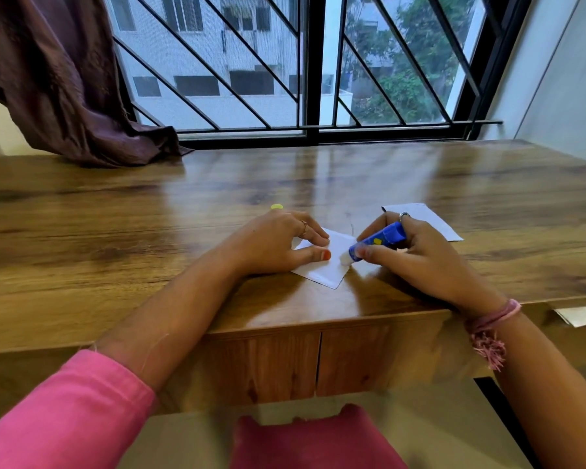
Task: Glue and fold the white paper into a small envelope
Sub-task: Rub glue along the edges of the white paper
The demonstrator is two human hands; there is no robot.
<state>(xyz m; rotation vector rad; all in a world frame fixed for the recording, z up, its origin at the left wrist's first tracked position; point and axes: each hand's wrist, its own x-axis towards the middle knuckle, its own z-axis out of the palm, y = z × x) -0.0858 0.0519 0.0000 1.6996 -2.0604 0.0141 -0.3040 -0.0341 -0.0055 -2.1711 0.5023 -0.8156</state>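
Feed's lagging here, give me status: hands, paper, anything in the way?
Left hand pinning white paper flat. Right hand gripping glue stick, tip at paper's right edge. Second paper beyond right hand, clear of work.

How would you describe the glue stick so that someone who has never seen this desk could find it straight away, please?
Start at the wooden desk below the barred window and look near its front edge, where two hands meet over a white paper. The right hand grips the glue stick, its white tip on the paper's right edge. It is the only blue thing there, with yellow markings.
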